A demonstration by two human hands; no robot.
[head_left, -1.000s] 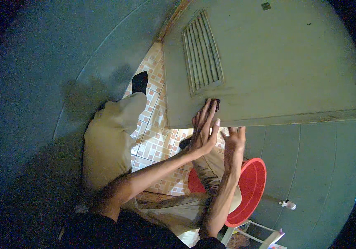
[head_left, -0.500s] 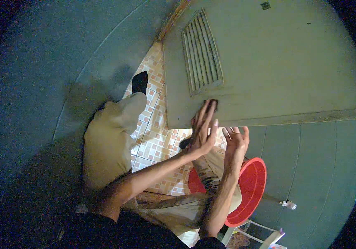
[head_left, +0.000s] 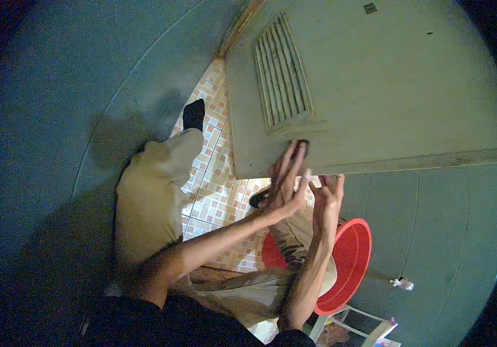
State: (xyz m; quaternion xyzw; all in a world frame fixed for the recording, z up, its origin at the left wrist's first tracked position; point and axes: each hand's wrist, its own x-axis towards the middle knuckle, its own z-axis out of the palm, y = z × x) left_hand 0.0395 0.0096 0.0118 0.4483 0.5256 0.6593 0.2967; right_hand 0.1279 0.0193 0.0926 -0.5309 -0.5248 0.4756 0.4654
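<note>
A greenish door (head_left: 387, 98) with a slatted vent (head_left: 283, 72) fills the upper right. My left hand (head_left: 286, 179) lies against its face just below the vent. Long fingers press a small dark pad-like thing (head_left: 300, 148) onto the surface; its kind is mostly hidden by the fingertips. My right hand (head_left: 326, 205) is at the door's lower edge, to the right of the left hand. Its fingers are apart and slightly bent, with their tips at the edge and nothing visible held in them.
A red basin (head_left: 352, 269) stands beside my right forearm. Below it is a white rack (head_left: 370, 335). A small tap (head_left: 402, 284) sticks out from the blue-green wall (head_left: 445, 231). My legs (head_left: 150, 202) are bent over the patterned tile floor (head_left: 214, 196).
My left hand and the dark thing have shifted slightly right along the door. The fingers of my right hand have bent a little more at the door's edge.
</note>
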